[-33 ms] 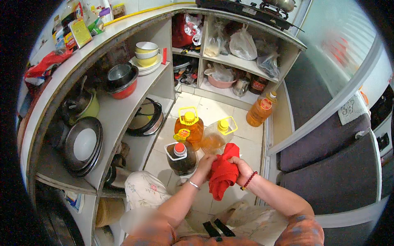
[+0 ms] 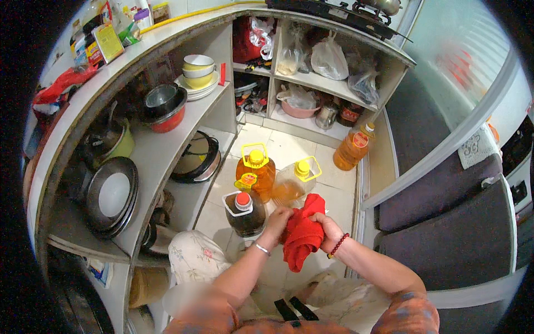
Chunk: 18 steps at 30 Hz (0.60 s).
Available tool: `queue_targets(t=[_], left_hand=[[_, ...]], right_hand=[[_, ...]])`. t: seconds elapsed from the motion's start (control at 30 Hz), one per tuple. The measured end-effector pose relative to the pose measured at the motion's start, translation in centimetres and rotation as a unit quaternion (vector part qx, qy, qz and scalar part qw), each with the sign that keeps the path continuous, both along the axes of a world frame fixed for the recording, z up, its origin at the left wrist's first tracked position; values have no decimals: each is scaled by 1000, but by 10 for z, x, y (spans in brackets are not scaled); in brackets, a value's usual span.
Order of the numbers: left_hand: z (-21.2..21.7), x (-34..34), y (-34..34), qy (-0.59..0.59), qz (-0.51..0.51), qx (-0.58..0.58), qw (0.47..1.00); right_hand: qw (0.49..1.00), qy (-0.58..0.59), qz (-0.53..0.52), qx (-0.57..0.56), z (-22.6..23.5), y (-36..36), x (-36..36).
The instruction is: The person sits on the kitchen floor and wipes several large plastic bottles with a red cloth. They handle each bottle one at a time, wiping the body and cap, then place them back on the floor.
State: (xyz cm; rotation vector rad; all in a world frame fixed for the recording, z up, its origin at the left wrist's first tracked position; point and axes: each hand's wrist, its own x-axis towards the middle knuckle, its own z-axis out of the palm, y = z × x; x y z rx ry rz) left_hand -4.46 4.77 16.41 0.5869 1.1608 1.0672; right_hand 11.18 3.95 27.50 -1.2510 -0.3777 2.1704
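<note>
Over the floor I hold a bunched red cloth (image 2: 303, 236) between both hands. My left hand (image 2: 278, 224) is closed on its left edge, and my right hand (image 2: 332, 231) grips its upper right side with the thumb on top. Just beyond the cloth stands a large clear jug with a yellow cap (image 2: 293, 183), partly filled with amber liquid. To its left is a fuller amber jug (image 2: 260, 181) with a yellow handle. Nearer my left hand stands a dark-filled jug with a red cap (image 2: 247, 217). The cloth hides part of my fingers.
On the left, curved shelves (image 2: 158, 150) hold stacked bowls (image 2: 199, 72), a red basin (image 2: 168, 121), pans (image 2: 114, 195) and a lidded pot (image 2: 196, 158). Another amber bottle (image 2: 351, 149) stands by the right wall. Bags and a pink basin (image 2: 299, 108) fill the back shelves. A glass door (image 2: 445, 111) borders the right.
</note>
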Motion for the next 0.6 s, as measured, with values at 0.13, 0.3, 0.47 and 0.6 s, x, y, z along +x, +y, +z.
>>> queue_targets(t=[0.13, 0.3, 0.47, 0.6], left_hand=[[-6, -4, 8, 180, -4, 125, 976], [26, 0, 11, 129, 32, 93, 987], [23, 6, 14, 148, -15, 119, 982], [20, 24, 11, 137, -74, 168, 973]], right_hand=[[1000, -10, 18, -6, -1, -18, 17], [998, -39, -38, 13, -24, -33, 75], [946, -140, -204, 209, -5, -6, 98], [725, -413, -124, 537, 13, 5, 75]])
